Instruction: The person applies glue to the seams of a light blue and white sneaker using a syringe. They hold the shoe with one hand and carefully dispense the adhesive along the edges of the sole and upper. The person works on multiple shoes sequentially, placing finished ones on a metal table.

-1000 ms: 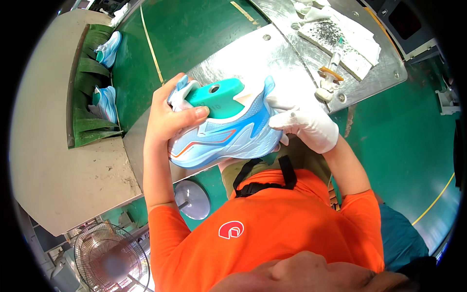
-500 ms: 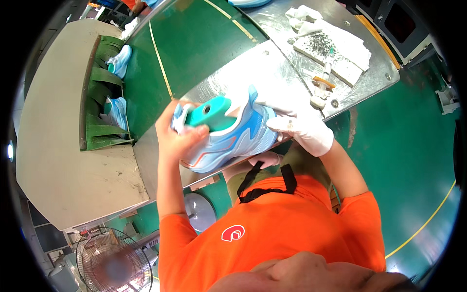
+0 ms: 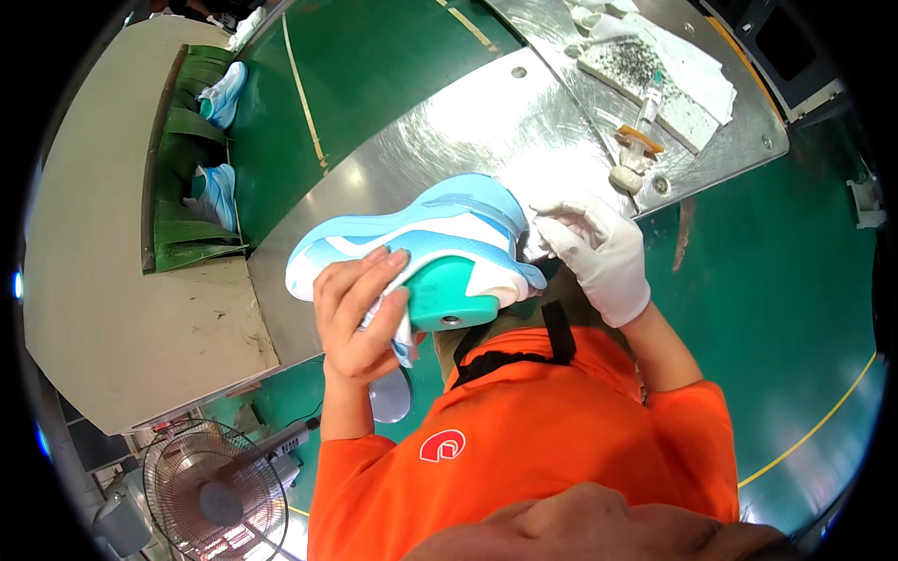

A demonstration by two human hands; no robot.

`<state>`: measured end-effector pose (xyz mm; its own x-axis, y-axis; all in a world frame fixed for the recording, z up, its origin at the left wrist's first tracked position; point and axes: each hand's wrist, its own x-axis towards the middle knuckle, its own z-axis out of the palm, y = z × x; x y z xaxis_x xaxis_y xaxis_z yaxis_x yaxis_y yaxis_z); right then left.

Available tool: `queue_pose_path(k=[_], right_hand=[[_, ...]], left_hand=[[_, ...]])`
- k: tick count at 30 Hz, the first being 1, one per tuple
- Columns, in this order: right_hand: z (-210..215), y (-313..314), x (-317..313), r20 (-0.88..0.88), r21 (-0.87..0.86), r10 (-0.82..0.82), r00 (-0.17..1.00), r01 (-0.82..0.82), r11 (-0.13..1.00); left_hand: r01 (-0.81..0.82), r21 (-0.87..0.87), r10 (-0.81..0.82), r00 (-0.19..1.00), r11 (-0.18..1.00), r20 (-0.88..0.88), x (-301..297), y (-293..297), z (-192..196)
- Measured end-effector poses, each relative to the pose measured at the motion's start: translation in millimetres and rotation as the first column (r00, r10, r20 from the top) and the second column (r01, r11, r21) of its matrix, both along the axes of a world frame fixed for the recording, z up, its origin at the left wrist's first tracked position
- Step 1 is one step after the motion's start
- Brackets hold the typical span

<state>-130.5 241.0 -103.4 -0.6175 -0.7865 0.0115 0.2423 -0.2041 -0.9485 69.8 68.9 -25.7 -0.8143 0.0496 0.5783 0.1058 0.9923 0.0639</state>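
My bare left hand (image 3: 360,313) grips a light blue and white sneaker (image 3: 402,227) from its near side. The sneaker lies tipped on its side in the air, its sole edge facing away from me and one end pointing left. Inside it sits a green shoe last (image 3: 449,294), whose round hole faces me. Beside the sneaker's right end is my right hand (image 3: 599,252), in a white glove, its fingers curled in toward the thumb. What those fingers hold, if anything, I cannot make out.
On the metal worktop (image 3: 449,122), a speckled white block (image 3: 617,79) lies with white cloths and a syringe (image 3: 648,107). A green conveyor belt (image 3: 374,84) carries two sneakers (image 3: 221,196) by a strip curtain (image 3: 173,178). A fan (image 3: 220,500) stands lower left.
The sneaker has been rolled over, so the last's opening now faces me and the sole edge faces away. My right hand has come off it and its fingers have curled.
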Motion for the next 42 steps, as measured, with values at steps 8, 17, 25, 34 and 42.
queue_pose_path(k=[8, 17, 25, 34, 42], right_hand=[[-4.0, -3.7, 9.1, -0.194, -0.073, -0.094, 0.976, 0.082, 0.994], [-14.2, -11.4, -6.1, -0.715, -0.157, -0.142, 0.685, 0.041, 0.987], [-1.2, -12.9, -22.7, -0.879, -0.105, -0.028, 0.476, -0.136, 0.985], [3.1, -12.3, -32.5, -0.906, -0.033, 0.089, 0.414, -0.279, 0.96], [-4.0, -5.6, -16.5, -0.397, -0.066, 0.172, 0.902, -0.215, 0.974]], left_hand=[[-0.014, 0.076, 0.013, 1.0, 0.997, 0.015, -4.3, -2.2, -2.1], [0.014, 0.072, -0.012, 0.999, 0.997, -0.03, -6.9, -7.5, -8.6], [-0.017, 0.052, 0.017, 1.0, 0.999, -0.004, -5.2, -3.4, -7.6], [-0.021, 0.054, 0.019, 0.999, 0.998, 0.043, -1.9, 0.7, -5.0], [0.005, 0.053, -0.007, 0.999, 0.999, 0.035, 1.6, -3.3, -6.5]])
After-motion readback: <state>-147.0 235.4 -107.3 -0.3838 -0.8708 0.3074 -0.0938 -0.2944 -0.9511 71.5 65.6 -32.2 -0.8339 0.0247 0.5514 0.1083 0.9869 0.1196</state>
